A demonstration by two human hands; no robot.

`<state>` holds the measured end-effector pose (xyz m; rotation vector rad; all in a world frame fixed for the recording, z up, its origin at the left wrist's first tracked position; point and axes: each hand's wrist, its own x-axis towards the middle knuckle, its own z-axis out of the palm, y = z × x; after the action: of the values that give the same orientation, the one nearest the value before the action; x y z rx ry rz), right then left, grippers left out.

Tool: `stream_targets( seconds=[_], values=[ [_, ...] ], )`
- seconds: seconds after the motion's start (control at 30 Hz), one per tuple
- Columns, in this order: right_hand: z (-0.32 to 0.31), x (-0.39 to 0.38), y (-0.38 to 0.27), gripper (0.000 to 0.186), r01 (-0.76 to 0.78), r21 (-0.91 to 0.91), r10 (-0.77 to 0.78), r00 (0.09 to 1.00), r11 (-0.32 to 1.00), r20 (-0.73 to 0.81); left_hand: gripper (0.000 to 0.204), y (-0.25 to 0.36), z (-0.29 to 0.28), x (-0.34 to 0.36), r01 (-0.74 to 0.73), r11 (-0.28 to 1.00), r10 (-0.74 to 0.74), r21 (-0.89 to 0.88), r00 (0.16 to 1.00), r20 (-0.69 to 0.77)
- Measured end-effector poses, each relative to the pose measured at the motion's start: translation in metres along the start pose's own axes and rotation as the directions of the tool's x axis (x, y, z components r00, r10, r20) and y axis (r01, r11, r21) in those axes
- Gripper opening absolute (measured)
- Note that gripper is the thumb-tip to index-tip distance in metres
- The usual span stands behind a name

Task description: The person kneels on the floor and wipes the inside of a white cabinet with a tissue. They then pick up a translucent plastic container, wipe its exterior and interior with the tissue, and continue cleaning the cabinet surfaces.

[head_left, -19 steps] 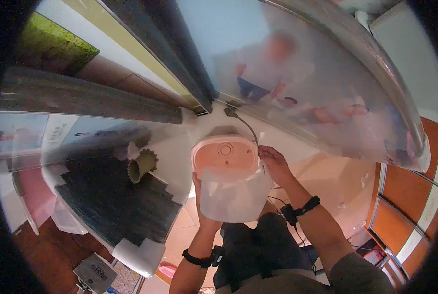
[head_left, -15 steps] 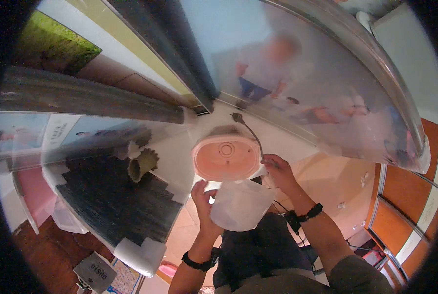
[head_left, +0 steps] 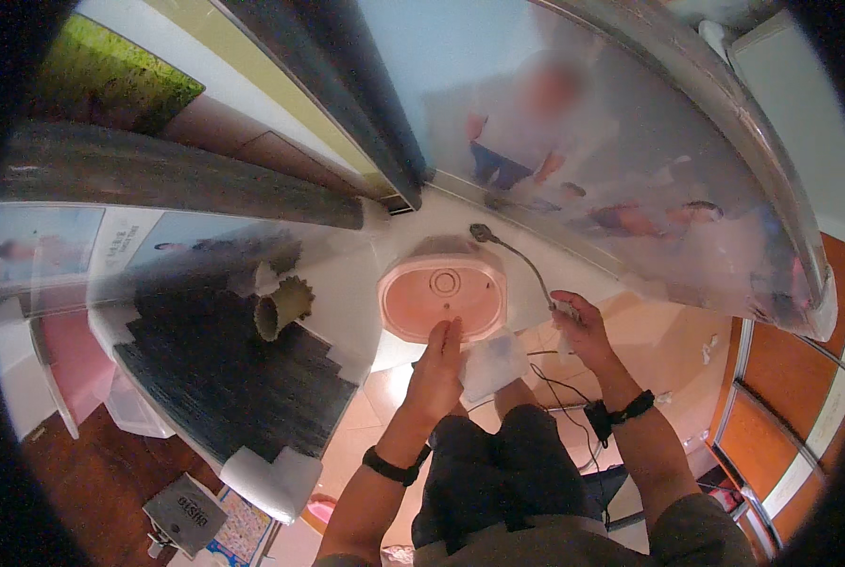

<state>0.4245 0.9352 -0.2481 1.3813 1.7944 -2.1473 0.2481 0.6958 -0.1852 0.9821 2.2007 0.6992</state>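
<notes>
On the white corner counter stands a pink, rounded basin-like appliance part [head_left: 441, 298], its hollow facing up and a ring moulded in its floor. My left hand [head_left: 438, 364] is at its front rim, fingers straight and pressed together. Against that palm, a frosted see-through container [head_left: 494, 367] hangs in front of the counter; my thumb's grip on it is hidden. My right hand [head_left: 583, 329], to the right of the basin, pinches the near end of a grey power cord [head_left: 528, 262]. That cord's dark plug end [head_left: 481, 233] lies on the counter behind the basin.
A scalloped, greenish vase-like cup [head_left: 285, 307] lies on the dark panel at the left. A poster-covered panel [head_left: 573, 132] curves behind the counter. Dark cables [head_left: 564, 392] hang by my right forearm. A grey box [head_left: 184, 513] stands on the floor at lower left.
My left hand has moved up and right to the basin's front rim, and the frosted container has turned and shifted right. My right hand has moved right, drawing the cord along.
</notes>
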Motion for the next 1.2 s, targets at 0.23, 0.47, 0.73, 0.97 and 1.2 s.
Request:
stream_targets(
  seconds=[0.23, 0.47, 0.73, 0.97, 1.2],
  values=[
    [0.028, -0.005, -0.025, 0.032, -0.028, -0.042, 0.034, 0.989, 0.999, 0.141, 0.042, 0.016, -0.02, -0.045, 0.102, 0.991, -0.099, -0.088, 0.994, 0.042],
    [0.046, -0.065, -0.015, 0.033, 0.049, -0.082, -0.007, 0.894, 0.995, 0.448, 0.066, 0.026, -0.037, -0.126, 0.032, 0.999, -0.021, -0.035, 0.96, 0.278],
    [0.054, -0.082, -0.032, 0.028, 0.578, -0.331, -0.221, 0.683, 0.746, 0.696, 0.073, 0.004, -0.034, -0.151, -0.053, 0.998, 0.066, -0.039, 0.849, 0.524],
    [0.094, -0.103, -0.052, 0.031, 0.503, -0.277, -0.119, 0.621, 0.819, 0.775, 0.063, 0.01, -0.03, -0.152, 0.0, 1.0, 0.01, -0.016, 0.787, 0.617],
    [0.124, -0.125, -0.048, 0.029, 0.463, -0.116, -0.126, 0.46, 0.879, 0.879, 0.056, -0.003, -0.044, -0.163, 0.066, 0.996, -0.02, -0.064, 0.833, 0.553]
  ],
)
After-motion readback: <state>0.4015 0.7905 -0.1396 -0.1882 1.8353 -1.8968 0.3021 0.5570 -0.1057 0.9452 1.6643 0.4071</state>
